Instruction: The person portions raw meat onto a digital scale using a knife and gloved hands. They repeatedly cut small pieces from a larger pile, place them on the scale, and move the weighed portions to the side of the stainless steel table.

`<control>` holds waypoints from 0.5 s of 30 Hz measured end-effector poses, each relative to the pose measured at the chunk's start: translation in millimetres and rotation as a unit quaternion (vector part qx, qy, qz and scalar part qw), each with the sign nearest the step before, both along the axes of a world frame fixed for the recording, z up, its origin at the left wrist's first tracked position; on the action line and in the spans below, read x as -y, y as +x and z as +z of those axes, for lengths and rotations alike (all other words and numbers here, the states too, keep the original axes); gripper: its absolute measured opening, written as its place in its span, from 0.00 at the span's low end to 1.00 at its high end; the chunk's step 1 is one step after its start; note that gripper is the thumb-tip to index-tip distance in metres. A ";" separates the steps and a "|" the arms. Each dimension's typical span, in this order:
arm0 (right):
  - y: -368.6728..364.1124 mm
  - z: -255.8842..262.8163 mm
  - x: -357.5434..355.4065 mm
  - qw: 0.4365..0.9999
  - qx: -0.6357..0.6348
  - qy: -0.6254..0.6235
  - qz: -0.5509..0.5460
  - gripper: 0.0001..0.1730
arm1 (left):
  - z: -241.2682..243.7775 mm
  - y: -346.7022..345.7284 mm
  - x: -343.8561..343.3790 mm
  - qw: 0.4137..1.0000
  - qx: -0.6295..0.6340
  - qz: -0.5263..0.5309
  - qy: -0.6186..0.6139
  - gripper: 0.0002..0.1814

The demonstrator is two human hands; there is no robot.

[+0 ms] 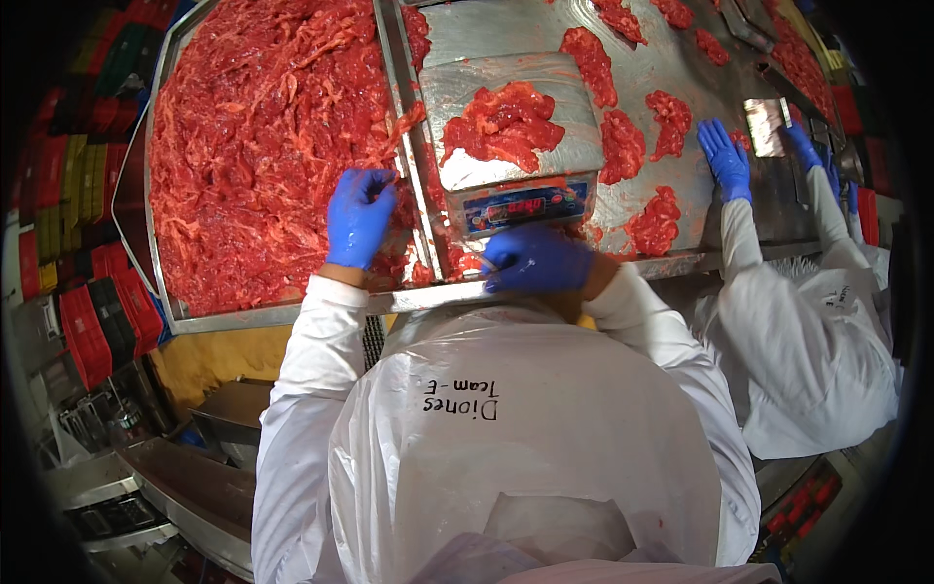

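Note:
Raw red meat pieces (263,146) fill a large steel tray (241,321) on the left. My left hand (361,217), in a blue glove, is over the tray's right side with its fingers curled; whether it pinches a scrap of meat is unclear. A digital scale (522,206) stands right of the tray's divider, with a clump of meat (507,124) on its steel platform. Just below the display, my right hand (538,257), also blue-gloved, is curled beside small meat scraps (463,261); what its fingers hold cannot be made out.
Several meat portions (622,146) lie on the steel table (554,29) right of the scale. A co-worker's gloved hand (726,160) rests flat on it, and another gloved hand (803,146) is beside a shiny metal plate (765,128). Red and black crates (109,321) stand at the left.

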State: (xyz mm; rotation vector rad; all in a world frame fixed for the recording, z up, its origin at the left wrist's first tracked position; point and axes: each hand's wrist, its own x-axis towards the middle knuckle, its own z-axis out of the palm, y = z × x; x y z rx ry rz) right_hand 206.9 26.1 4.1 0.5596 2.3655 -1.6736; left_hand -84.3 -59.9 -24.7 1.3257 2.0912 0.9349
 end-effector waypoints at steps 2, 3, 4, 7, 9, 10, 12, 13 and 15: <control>34.3 18.7 -7.3 0.989 0.004 -0.070 -0.132 0.11 | -23.4 -14.3 11.6 0.999 0.037 0.029 0.011 0.17; 55.1 10.4 -12.3 0.981 -0.022 -0.071 -0.182 0.11 | -41.3 -22.9 18.9 0.997 0.056 0.046 0.017 0.19; 65.8 6.6 -15.3 0.969 -0.049 -0.072 -0.231 0.12 | -46.7 -25.0 18.4 0.980 0.175 0.090 -0.001 0.30; 81.0 4.5 -33.8 0.877 -0.106 -0.221 -0.414 0.16 | -16.7 14.9 -13.6 0.971 -0.189 0.059 0.135 0.40; 47.5 18.2 -42.2 0.922 -0.186 -0.070 -0.333 0.17 | 16.4 58.0 -39.1 0.977 -0.197 -0.013 0.086 0.44; 26.1 23.0 -47.9 0.932 -0.224 0.009 -0.286 0.17 | 16.5 79.0 -49.7 0.980 -0.153 -0.080 0.099 0.45; -9.8 19.8 -62.7 0.898 -0.218 -0.127 -0.360 0.17 | 27.7 92.6 -64.0 0.981 -0.004 -0.173 0.088 0.46; -17.1 17.6 -67.1 0.872 -0.211 -0.195 -0.396 0.18 | 46.4 93.0 -71.5 0.973 0.101 -0.197 0.061 0.46; -14.5 19.4 -72.2 0.839 -0.231 -0.149 -0.470 0.18 | 58.4 83.2 -71.6 0.946 0.269 -0.165 0.072 0.45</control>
